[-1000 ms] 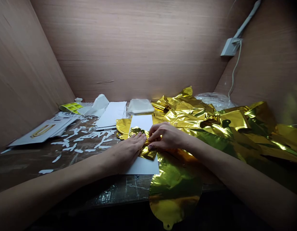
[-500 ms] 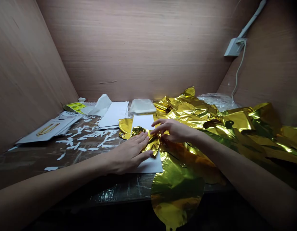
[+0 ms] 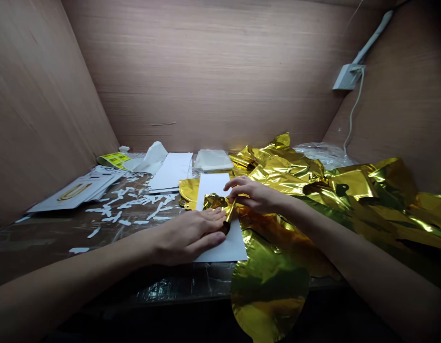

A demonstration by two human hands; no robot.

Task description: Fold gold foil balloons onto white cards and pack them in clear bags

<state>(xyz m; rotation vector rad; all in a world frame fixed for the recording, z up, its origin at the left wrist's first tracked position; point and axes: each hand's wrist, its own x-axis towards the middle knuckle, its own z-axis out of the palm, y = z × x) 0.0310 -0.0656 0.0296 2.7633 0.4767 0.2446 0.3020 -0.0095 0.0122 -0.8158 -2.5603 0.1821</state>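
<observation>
A white card (image 3: 220, 247) lies upright in front of me with a small folded piece of gold foil (image 3: 215, 201) on it. My left hand (image 3: 192, 233) lies flat over the foil's lower left part, fingers stretched out. From the right, my right hand (image 3: 251, 193) pinches the foil's right edge between thumb and fingertips, and that edge is lifted. Gold foil (image 3: 270, 286) with a rounded end hangs over the table's front edge. Another flat gold piece (image 3: 189, 189) sticks out left of the card.
A large heap of gold foil (image 3: 295, 174) covers the right side. At the left are cards with a gold U (image 3: 72, 192), white strips (image 3: 125, 205) and a yellow label sheet (image 3: 115, 160). White cards (image 3: 171, 170) and clear bags (image 3: 212, 159) lie behind.
My right hand has closed on the foil's right edge, which now stands up more. My left hand has slid slightly down and lies flatter. The view has shifted a little.
</observation>
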